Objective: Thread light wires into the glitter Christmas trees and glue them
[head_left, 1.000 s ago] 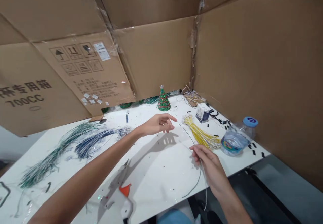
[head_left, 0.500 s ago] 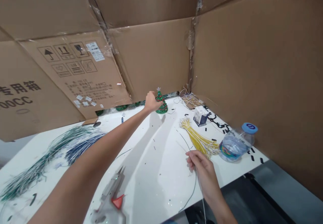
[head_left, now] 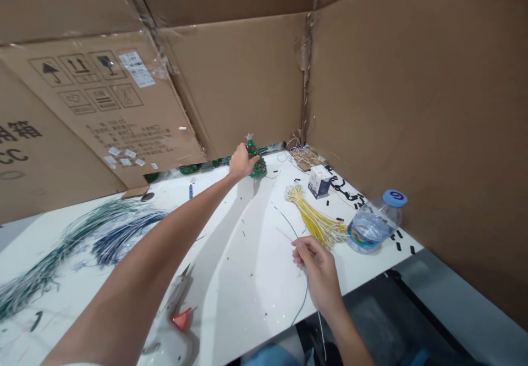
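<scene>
At the far end of the table, my left hand [head_left: 242, 160] is closed around a small green Christmas tree [head_left: 259, 168], which has red decoration and a pale star on top. The tree stands upright, partly covered by my fingers. Nearer to me, my right hand [head_left: 317, 270] pinches a thin dark green wire [head_left: 289, 219], together with a pale strand. The wire's far end sticks up to the left, and its tail loops down past the table's front edge. Just beyond this hand lies a bundle of yellow and white wires [head_left: 315, 217].
A white glue gun [head_left: 169, 330] with a red trigger lies at front left. Green wires [head_left: 68, 250] and blue wires [head_left: 124, 238] spread on the left. A small box [head_left: 319, 181], a plastic bottle [head_left: 373, 223] and black pieces sit right. Cardboard walls [head_left: 239, 86] enclose the table's back.
The whole view has shifted, so everything appears further left and slightly higher. Both hands keep their holds on the tree and the wire, with little visible movement over the table.
</scene>
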The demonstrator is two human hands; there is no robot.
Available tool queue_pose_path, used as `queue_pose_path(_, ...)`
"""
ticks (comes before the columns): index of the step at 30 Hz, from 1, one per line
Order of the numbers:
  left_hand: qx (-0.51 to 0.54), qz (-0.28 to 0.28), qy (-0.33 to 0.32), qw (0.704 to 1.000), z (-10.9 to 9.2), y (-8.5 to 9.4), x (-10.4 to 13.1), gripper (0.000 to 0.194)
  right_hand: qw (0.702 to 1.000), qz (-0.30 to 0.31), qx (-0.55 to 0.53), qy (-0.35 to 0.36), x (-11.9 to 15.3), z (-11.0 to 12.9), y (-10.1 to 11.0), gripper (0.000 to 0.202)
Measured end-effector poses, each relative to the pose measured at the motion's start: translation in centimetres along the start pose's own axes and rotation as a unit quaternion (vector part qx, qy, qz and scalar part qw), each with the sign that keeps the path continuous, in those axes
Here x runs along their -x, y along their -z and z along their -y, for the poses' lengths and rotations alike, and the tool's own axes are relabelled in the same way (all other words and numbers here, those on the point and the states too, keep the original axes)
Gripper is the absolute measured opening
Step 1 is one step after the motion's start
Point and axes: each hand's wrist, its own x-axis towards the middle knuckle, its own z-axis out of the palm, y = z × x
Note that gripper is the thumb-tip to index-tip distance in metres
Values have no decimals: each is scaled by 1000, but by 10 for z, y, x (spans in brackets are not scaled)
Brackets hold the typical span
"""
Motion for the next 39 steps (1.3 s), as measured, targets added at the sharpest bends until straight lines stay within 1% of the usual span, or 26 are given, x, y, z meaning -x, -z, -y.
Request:
queue_pose_path(3, 26, -35, -28, 999, -8, 23, 13, 50, 1000, 4, -16, 3, 0, 0, 1, 45)
queue_pose_path(6, 52, -53, -66, 995, -18, 57, 30, 49, 999, 4, -32, 15, 2, 0, 2, 45)
queue_pose_path(9, 76, -68, -97, 990, -32, 95, 56, 49, 998, 8, -51, 27, 5, 3, 4, 45)
queue_pose_path(11, 93, -76, -107, 987, -41, 119, 80, 47, 997, 7, -71, 36, 8, 5, 5, 43)
queue_pose_path(13, 118, -81, -116, 983, -49, 139, 109, 46, 994, -4, -98, 46, 11, 9, 8, 44)
queue_pose_path(16, 176, -94, -128, 972, -56, 164, 162, 42, 990, -15, -131, 46, 16, 15, 12, 47)
queue_pose_path(17, 179, -90, -134, 970, -58, 171, 183, 41, 989, -16, -140, 43, 18, 18, 14, 47)
queue_pose_path(20, 190, -53, -151, 969, -62, 185, 249, 43, 986, -10, -159, 42, 24, 32, 18, 46)
queue_pose_path(22, 199, -49, -138, 969, -64, 190, 292, 45, 984, -2, -170, 47, 29, 44, 20, 45)
queue_pose_path(24, 200, -60, -133, 969, -64, 190, 331, 39, 982, 11, -178, 57, 34, 57, 22, 45)
queue_pose_path(25, 197, -54, -134, 970, -63, 188, 348, 35, 981, 19, -181, 62, 37, 63, 24, 44)
queue_pose_path(26, 192, -37, -137, 971, -62, 184, 363, 32, 980, 28, -184, 66, 41, 69, 24, 43)
queue_pose_path(27, 189, -34, -139, 971, -60, 179, 376, 30, 979, 39, -187, 70, 45, 74, 25, 42)
queue_pose_path(29, 165, -43, -136, 976, -56, 167, 396, 34, 976, 65, -192, 75, 54, 83, 25, 38)
queue_pose_path(31, 155, -46, -123, 979, -51, 155, 407, 35, 974, 93, -192, 78, 65, 89, 23, 34)
queue_pose_path(33, 160, -50, -111, 980, -48, 144, 411, 34, 972, 121, -185, 79, 75, 95, 22, 30)
queue_pose_path(36, 172, -44, -93, 980, -44, 132, 411, 33, 971, 153, -161, 88, 88, 102, 20, 26)
queue_pose_path(39, 168, -35, -71, 983, -42, 126, 406, 35, 974, 157, -107, 124, 93, 106, 20, 24)
